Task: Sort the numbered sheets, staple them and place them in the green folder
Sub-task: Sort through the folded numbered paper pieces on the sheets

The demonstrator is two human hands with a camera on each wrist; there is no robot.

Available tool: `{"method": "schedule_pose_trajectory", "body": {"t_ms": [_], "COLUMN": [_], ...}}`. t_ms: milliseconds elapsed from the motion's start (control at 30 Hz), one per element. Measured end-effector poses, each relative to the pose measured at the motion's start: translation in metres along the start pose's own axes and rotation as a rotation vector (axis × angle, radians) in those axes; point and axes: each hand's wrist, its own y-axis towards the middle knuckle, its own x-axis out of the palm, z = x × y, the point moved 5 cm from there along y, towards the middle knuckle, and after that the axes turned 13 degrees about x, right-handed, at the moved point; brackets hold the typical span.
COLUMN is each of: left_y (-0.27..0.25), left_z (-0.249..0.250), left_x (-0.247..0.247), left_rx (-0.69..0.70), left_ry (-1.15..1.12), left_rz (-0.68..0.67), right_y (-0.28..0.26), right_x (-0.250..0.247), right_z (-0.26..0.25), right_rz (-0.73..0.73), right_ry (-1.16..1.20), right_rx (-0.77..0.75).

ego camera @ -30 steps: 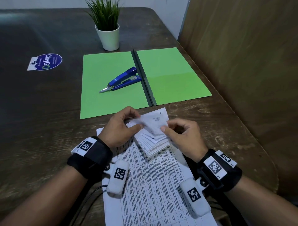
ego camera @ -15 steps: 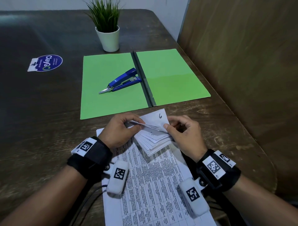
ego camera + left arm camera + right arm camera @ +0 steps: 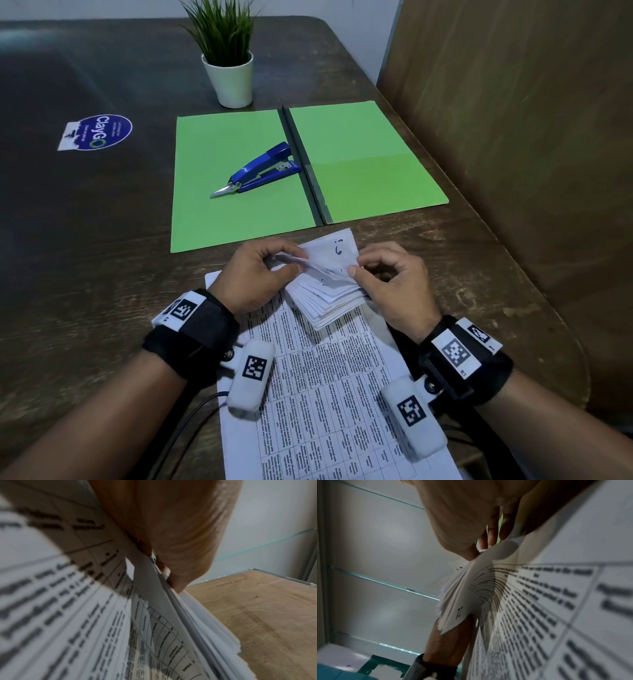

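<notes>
A stack of small white numbered sheets (image 3: 325,298) is held between both hands above a large printed page (image 3: 329,394). My left hand (image 3: 270,270) pinches the stack's left side, and my right hand (image 3: 373,270) pinches its right edge with thumb and fingers. A sheet marked 6 (image 3: 337,251) stands up at the back of the stack. In the right wrist view a fanned sheet (image 3: 462,609) bears a number. The green folder (image 3: 301,171) lies open and flat beyond my hands, with a blue stapler (image 3: 260,169) on its left half.
A potted plant in a white pot (image 3: 227,73) stands behind the folder. A round blue sticker (image 3: 97,132) is on the dark table (image 3: 85,222) at the left. A brown wooden panel (image 3: 513,137) walls off the right side.
The front sheet has been folded down from the top of the stack, and the sheet marked 6 now shows behind it. Both hands have stayed in place on the stack.
</notes>
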Motion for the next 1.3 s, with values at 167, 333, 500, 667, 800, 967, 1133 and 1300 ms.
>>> {"method": "schedule_pose_trajectory", "body": {"t_ms": [167,333,500,667,800,967,1133,1300], "left_y": [0.0,0.0,0.0,0.0,0.0,0.001,0.002,0.001], "left_z": [0.001,-0.001,0.001,0.003,0.002,0.003,0.003,0.003], "left_x": [0.0,-0.002,-0.001,-0.002,-0.002,-0.001,0.0,0.0], "left_rx": [-0.007,0.005,0.008,0.012,0.008,0.006,0.003,-0.002], "left_ry": [0.003,0.024,0.014,0.019,0.018,0.037,0.063,0.039], "left_rz": [0.01,0.014,0.019,0.006,0.009,-0.008,-0.02,0.001], "right_y": [-0.003,-0.004,-0.006,-0.006,-0.004,0.0,0.0,0.004], "right_x": [0.003,0.004,0.004,0.003,0.001,0.0,0.001,0.0], "right_z": [-0.003,-0.006,-0.011,-0.011,-0.006,0.002,0.001,0.008], "right_rz": [-0.065,-0.091,-0.104,-0.099,-0.058,-0.023,-0.043,-0.032], "right_ry": [0.002,-0.127,-0.188,-0.188,-0.169,-0.073,0.05,0.049], "right_rx": [0.001,-0.035,-0.066,-0.072,-0.07,-0.022,-0.005,0.015]}}
